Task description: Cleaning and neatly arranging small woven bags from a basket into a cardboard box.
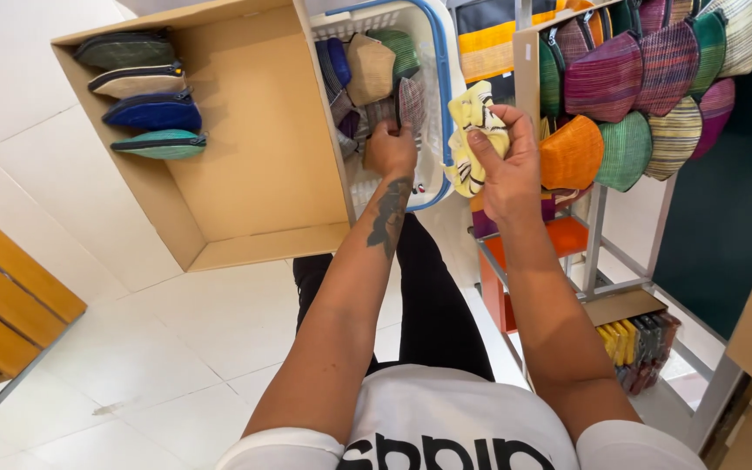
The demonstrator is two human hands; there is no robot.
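My left hand (390, 150) reaches into a white plastic basket with a blue rim (442, 61) and pinches a dark patterned pouch (410, 104) among several woven pouches. My right hand (505, 157) is closed on a crumpled yellow cloth with dark stripes (470, 130), held just right of the basket's rim. A tattoo shows on my left forearm.
An open cardboard box (254, 130) on the white tiled floor holds several zipped pouches (151, 111) standing in a row. To the right a metal rack (598, 235) displays many colourful rounded woven pouches (607, 78). A wooden slatted bench (2, 305) is at the left.
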